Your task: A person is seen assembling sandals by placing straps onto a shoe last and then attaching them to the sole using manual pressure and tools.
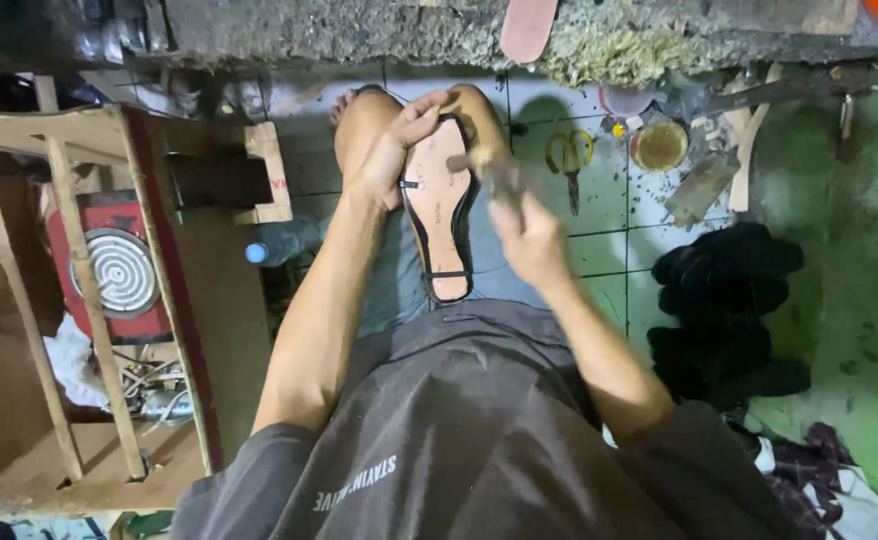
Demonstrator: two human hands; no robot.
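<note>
On the lap, left hand gripping shoe sole, right hand clenched on blurred tool, round tin of yellowish glue beside yellow-handled scissors

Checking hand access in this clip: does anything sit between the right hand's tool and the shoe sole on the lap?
Nothing visible does. The left hand holds the shoe sole by its upper left edge, leaving its face bare. The right hand holds the blurred tool right at the sole's right edge.

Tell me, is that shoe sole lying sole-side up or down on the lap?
Cannot tell for certain. The shoe sole shows a tan face with black edging and thin straps across it, steadied by the left hand.
</note>
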